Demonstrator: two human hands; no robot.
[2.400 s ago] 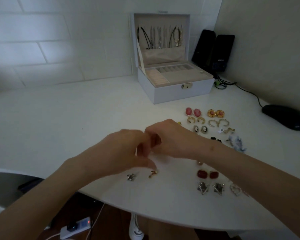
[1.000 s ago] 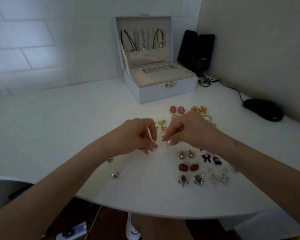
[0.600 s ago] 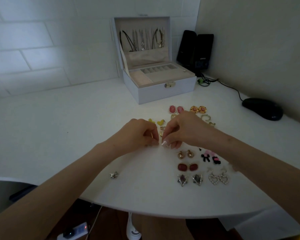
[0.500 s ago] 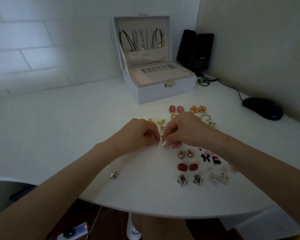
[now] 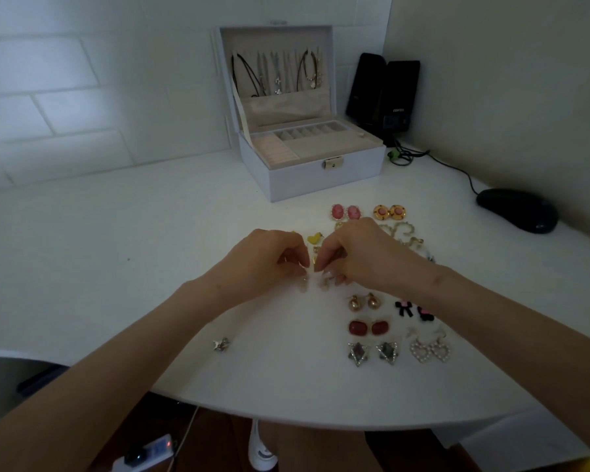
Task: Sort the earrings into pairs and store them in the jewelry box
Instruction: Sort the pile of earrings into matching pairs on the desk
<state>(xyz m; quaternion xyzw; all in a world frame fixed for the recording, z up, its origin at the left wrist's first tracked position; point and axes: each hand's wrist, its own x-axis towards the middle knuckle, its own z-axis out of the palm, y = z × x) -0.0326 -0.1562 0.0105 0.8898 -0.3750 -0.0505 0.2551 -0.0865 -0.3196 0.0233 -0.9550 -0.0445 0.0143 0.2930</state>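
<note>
Head view, and both hands have dropped since a second ago: they were lifted with a thin piece pinched between them, now the fingertips are down at the surface point(image 5: 116, 250). Half a second back they sat almost exactly where they sit now. The second little piece by the lone star earring point(image 5: 221, 344) has gone; the star lies alone, near the front edge.

Sweeping across: the jewelry box point(image 5: 321, 178) stands open at the back, necklaces hanging in its lid. A yellow earring point(image 5: 314, 238) peeks out between the knuckles. Sorted pairs lie to the right: pink ovals point(image 5: 345, 212), orange rounds point(image 5: 389, 212), gold balls point(image 5: 364, 302), red stones point(image 5: 368, 327), triangles point(image 5: 372, 352), black bows point(image 5: 413, 310), pearl hearts point(image 5: 430, 350). The right forearm covers more gold pieces behind it. Dark speakers point(image 5: 385, 93) stand in the corner, a mouse point(image 5: 518, 209) far right.

Now the hands. The left hand point(image 5: 266, 264) is curled, fingertips pinching a small pale earring point(image 5: 304, 284) against the surface. Just beside it, nearly touching, the right hand point(image 5: 365, 257) is curled too, pinching a second pale earring point(image 5: 325, 283). Both pieces are blurred.
</note>
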